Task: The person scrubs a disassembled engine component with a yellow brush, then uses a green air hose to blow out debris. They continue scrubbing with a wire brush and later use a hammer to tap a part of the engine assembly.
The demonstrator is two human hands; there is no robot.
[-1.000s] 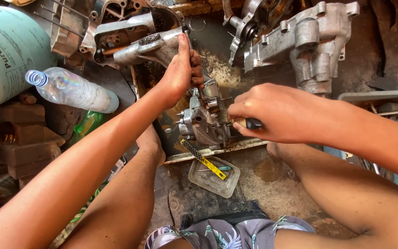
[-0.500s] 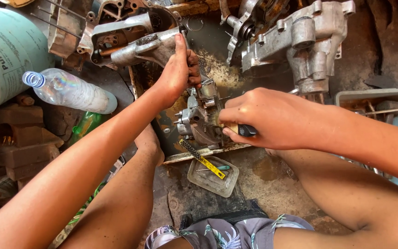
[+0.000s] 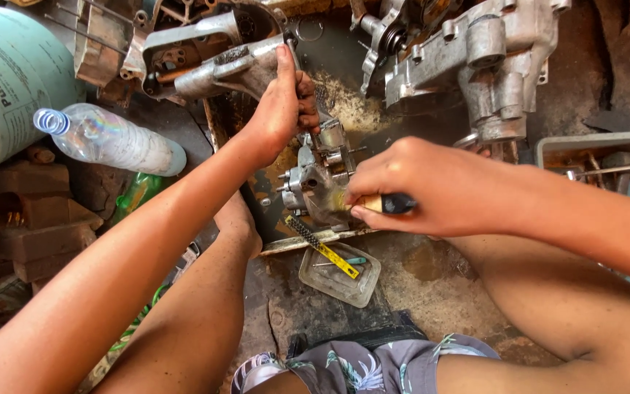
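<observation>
A small grey metal engine part [image 3: 313,184] stands upright in a dirty metal tray [image 3: 308,239] between my knees. My left hand [image 3: 284,102] grips the top of this part and steadies it. My right hand [image 3: 417,191] is closed around a brush [image 3: 377,203] with a dark handle and pale bristles. The bristles touch the right side of the part. My fingers hide most of the handle.
Large aluminium engine casings lie at the back left [image 3: 209,51] and back right [image 3: 475,58]. A clear plastic bottle [image 3: 111,138] and a pale green gas cylinder [image 3: 9,80] sit at the left. A small clear tub [image 3: 339,276] holds a yellow-handled tool [image 3: 322,246]. A grey tray [image 3: 592,155] is at right.
My right hand with the brush has shifted slightly left and back against the part in short strokes. My left hand keeps its grip on top.
</observation>
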